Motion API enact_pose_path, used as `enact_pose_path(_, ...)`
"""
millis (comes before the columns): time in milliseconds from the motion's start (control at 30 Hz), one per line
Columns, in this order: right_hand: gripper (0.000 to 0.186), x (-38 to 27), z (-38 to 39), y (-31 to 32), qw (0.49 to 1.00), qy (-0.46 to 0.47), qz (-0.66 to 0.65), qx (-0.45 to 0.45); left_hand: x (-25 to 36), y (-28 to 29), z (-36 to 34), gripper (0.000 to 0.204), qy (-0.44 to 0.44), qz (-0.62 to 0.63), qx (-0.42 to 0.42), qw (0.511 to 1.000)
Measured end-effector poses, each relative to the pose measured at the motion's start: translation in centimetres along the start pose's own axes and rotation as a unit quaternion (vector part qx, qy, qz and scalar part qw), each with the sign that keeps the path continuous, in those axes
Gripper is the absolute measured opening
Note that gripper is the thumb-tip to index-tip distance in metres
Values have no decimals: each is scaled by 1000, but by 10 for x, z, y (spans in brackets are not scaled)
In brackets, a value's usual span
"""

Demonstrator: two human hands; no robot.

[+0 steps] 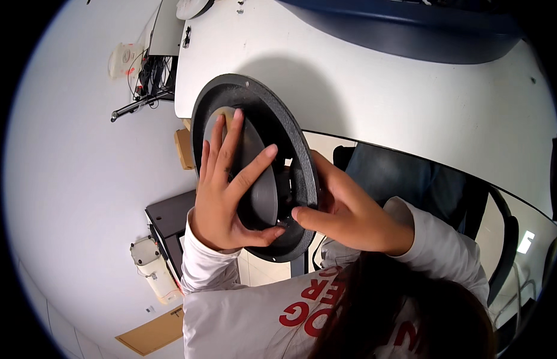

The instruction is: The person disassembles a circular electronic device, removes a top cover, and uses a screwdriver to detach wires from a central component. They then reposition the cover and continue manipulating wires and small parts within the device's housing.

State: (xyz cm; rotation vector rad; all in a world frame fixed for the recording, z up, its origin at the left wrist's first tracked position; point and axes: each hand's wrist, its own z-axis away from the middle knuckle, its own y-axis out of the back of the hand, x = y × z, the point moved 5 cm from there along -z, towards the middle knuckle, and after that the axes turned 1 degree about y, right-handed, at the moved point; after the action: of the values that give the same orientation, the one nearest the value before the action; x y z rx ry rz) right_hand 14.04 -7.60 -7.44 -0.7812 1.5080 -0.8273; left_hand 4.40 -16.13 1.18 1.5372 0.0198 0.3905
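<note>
Left of centre, the left hand spreads wide over the black, round, broad-rimmed dish; the right hand clasps its edge, best held firmly.

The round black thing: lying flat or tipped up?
Tipped up: the round black thing shows as a narrow oval, left hand against its inner disc, right hand at its rim.

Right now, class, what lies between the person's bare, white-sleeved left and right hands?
In the head view, a round black frame with a grey disc: left hand spread over it, right hand holding its rim.
</note>
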Motion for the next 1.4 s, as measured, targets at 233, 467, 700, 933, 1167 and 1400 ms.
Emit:
enact_pose_path(233, 62, 1, -3, 7, 998, -45, -36, 6, -1, -8, 4, 90, 37, -34, 31, 998)
enact_pose_path(467, 59, 6, -2, 15, 986, -138, -86, 26, -4, -9, 1, 85, 34, -9, -39, 999)
enact_pose_path(700, 58, 0, -1, 12, 987, -138, -80, 29, 5, -10, 3, 82, 45, -65, -53, 995)
enact_pose_path(933, 62, 6, -1, 12, 984, -127, -126, 8, 7, -11, 8, 82, 36, -93, -36, 994)
enact_pose_path(1167, 62, 4, -3, 12, 987, -120, -105, 3, -1, -9, 14, 96, 9, -24, 20, 999)
enact_pose_path(1400, 61, 0, -2, 9, 991, -107, -76, 15, 2, -6, 20, 99, 28, -75, -52, 995)
